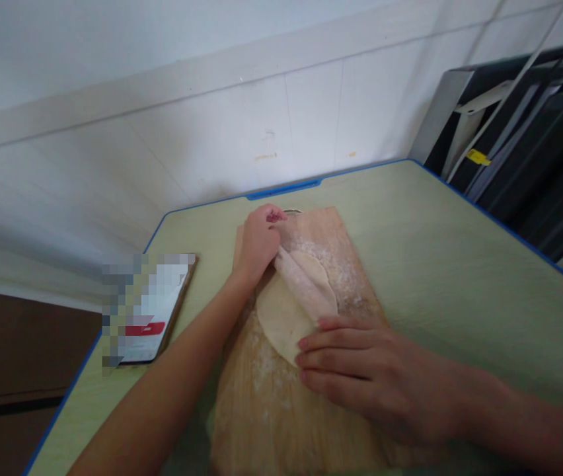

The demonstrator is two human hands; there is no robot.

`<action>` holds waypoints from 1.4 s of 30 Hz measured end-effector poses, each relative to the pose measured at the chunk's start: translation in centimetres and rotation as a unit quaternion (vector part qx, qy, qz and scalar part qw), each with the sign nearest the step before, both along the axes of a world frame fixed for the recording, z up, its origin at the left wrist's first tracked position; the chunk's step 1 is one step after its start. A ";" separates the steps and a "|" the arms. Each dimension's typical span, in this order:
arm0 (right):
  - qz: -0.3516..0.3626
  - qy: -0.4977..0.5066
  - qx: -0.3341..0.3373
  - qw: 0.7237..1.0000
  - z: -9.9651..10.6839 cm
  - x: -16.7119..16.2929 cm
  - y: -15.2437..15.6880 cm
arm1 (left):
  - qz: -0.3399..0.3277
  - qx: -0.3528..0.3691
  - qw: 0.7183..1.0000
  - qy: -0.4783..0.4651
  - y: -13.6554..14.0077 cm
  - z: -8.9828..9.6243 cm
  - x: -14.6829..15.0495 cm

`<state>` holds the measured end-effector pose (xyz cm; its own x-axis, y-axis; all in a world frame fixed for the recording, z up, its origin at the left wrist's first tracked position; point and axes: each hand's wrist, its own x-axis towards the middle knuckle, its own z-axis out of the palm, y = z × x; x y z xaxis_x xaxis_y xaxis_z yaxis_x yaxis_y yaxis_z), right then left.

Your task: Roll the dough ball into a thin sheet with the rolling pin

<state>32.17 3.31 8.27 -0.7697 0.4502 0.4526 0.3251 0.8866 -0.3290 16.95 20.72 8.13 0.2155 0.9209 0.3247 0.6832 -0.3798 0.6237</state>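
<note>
A round, flat sheet of dough [279, 317] lies on a floured wooden board [256, 423]. Across it, slanting from far left to near right, is a flour-dusted rolling pin [304, 281]. My left hand [260, 237] is closed at the pin's far end, its fingers curled and partly hidden. At the near end my right hand [371, 367] lies flat with its fingers stretched out over the pin's end and the dough's near right edge. Its palm side is hidden. White flour is scattered on the board around the dough.
A phone [155, 317], partly blurred out, lies left of the board on a pale green table [464, 264] with a blue edge. The rim of a round dish [293, 212] shows behind the board. A white wall [306, 125] stands behind; dark folded items [534, 139] lean at right.
</note>
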 end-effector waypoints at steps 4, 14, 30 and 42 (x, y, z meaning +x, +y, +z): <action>-0.020 0.033 0.005 0.999 -0.2 -0.2 -0.1 | 0.005 -0.001 1.000 0.021 0.4 0.2 1.9; -0.023 0.041 0.014 0.999 -0.3 -0.1 -0.1 | 0.002 0.010 1.000 0.026 0.5 0.0 1.0; -0.040 0.046 0.027 0.998 -0.7 -0.4 -0.2 | 0.001 0.005 1.000 0.012 0.7 0.1 2.1; -0.042 0.040 0.040 0.998 -0.8 -0.4 -0.2 | -0.014 0.003 1.000 0.003 0.8 -0.2 1.5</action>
